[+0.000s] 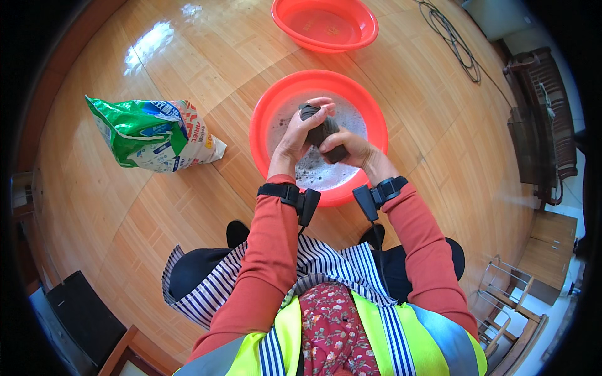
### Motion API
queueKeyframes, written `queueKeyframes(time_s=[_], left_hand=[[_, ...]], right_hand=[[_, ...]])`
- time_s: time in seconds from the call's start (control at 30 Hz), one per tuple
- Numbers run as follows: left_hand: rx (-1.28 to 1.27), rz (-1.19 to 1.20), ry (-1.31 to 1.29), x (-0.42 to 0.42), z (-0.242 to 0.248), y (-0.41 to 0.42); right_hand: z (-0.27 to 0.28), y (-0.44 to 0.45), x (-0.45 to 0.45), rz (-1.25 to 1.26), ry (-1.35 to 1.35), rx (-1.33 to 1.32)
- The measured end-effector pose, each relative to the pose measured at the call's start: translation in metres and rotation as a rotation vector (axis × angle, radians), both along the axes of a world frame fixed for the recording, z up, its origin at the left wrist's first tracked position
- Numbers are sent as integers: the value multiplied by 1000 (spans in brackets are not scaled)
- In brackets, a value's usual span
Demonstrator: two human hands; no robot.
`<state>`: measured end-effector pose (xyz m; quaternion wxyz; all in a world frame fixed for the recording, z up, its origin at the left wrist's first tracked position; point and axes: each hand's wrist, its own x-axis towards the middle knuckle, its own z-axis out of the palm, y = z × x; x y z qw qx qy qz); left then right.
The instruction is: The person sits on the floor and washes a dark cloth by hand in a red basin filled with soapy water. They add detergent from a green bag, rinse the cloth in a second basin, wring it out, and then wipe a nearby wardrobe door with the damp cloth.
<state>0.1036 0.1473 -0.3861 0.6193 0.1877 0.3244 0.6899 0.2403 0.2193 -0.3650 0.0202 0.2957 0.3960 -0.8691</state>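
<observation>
A bunched dark grey cloth (324,130) is squeezed between both hands, just above a red plastic basin (263,113). My left hand (303,126) wraps its upper left end, fingers curled over the far side. Gripping the lower right end is my right hand (350,148), its thumb pressed across the fabric. Below them, foamy water (329,176) with dark specks and patches fills the basin. Part of the water is hidden by my hands.
A second red basin (324,26) stands on the wood-patterned floor beyond. To the left is an Ariel detergent bag (160,134). A coiled cable (451,40) lies at the upper right, near a dark wooden bench (541,117). A metal-railed rack (505,291) stands at lower right.
</observation>
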Motion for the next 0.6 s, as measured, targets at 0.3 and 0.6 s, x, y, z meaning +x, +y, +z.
queueKeyframes(time_s=[0.3,0.6], left_hand=[[-144,45,6,12,1,4],[-526,302,-86,23,-15,5]], right_hand=[[2,-6,0,196,-206,190],[-7,-41,-14,355,-676,1084]])
